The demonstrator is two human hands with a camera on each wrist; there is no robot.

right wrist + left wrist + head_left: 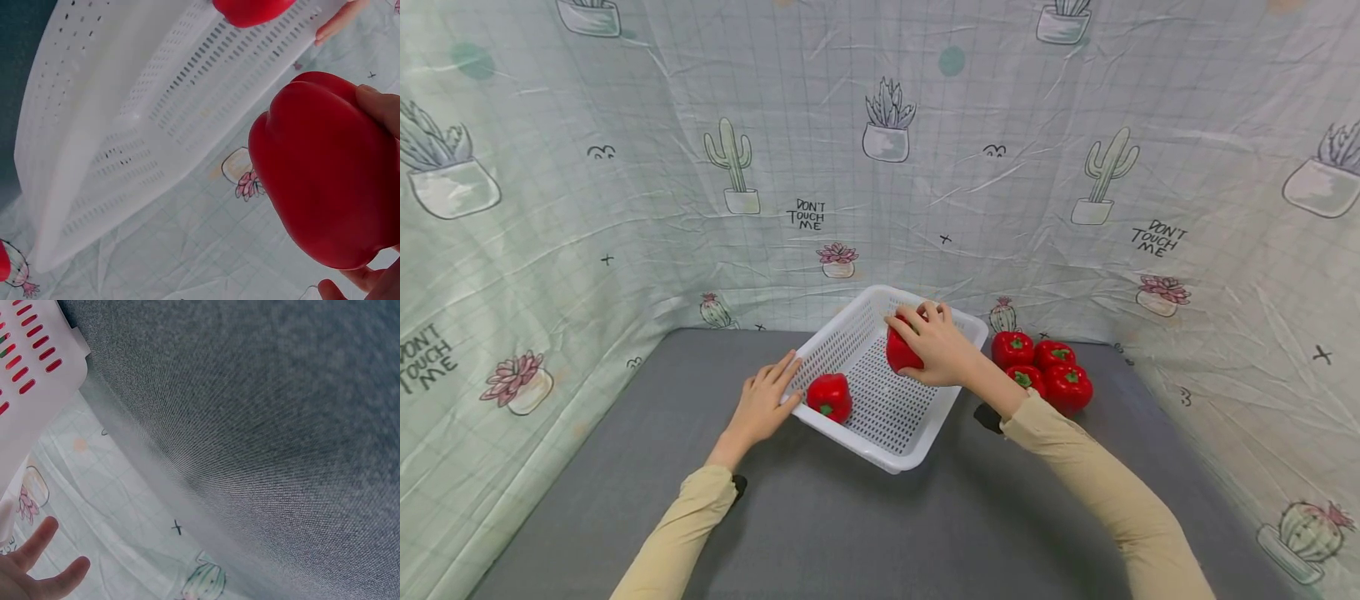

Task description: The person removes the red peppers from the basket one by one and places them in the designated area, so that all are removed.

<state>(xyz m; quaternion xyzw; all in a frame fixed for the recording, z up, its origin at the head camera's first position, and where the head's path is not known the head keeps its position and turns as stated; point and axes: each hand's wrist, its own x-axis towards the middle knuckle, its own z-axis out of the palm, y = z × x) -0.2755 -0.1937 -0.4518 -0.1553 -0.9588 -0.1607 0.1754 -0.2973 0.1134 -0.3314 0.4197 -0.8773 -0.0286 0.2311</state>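
Observation:
A white perforated plastic basket [887, 404] sits at the middle of the grey table. My left hand [763, 404] rests on its left rim with the fingers fairly straight; two of its fingertips [75, 569] show beside the basket in the left wrist view. Above the basket's inside, my right hand [943, 346] grips a red bell pepper [325, 175], thumb on one side and fingers on the other. Another red bell pepper [830, 397] lies inside the basket near the left corner, its green stem toward me.
Several red bell peppers [1067, 387] stand grouped on the table right of the basket, beyond my right forearm. A pale curtain [940, 192] printed with cacti surrounds the grey table [820, 533] at the back and both sides.

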